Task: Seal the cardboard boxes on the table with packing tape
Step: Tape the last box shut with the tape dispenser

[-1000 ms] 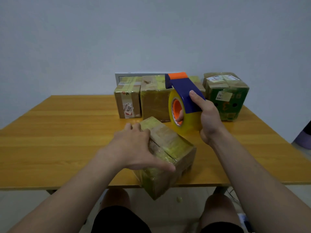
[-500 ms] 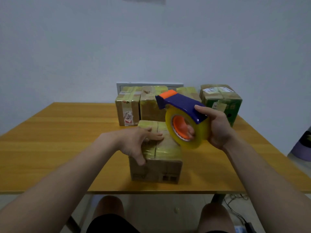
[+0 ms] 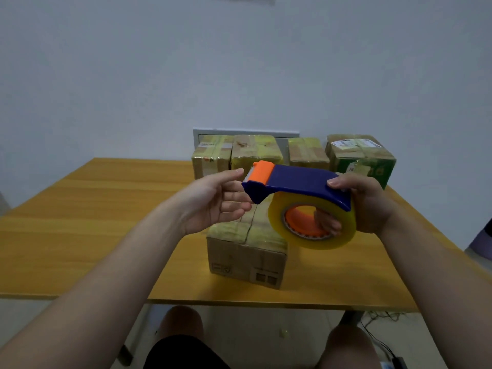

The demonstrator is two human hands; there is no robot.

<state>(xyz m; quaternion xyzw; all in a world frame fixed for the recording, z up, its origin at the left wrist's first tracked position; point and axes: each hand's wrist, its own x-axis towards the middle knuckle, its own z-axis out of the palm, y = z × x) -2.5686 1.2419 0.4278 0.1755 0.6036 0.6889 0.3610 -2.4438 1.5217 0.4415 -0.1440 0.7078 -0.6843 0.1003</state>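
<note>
Left hand [image 3: 215,201] lifted off box [image 3: 247,251], fingers spread, right hand [image 3: 367,206] gripping level dispenser [image 3: 300,179], cutter [image 3: 262,174] leftward

One head-worn camera sits close above the near edge of the yellow-brown rectangular wooden table [image 3: 80,235], looking forward and down across it to the pale grey wall [image 3: 239,62] behind.
</note>
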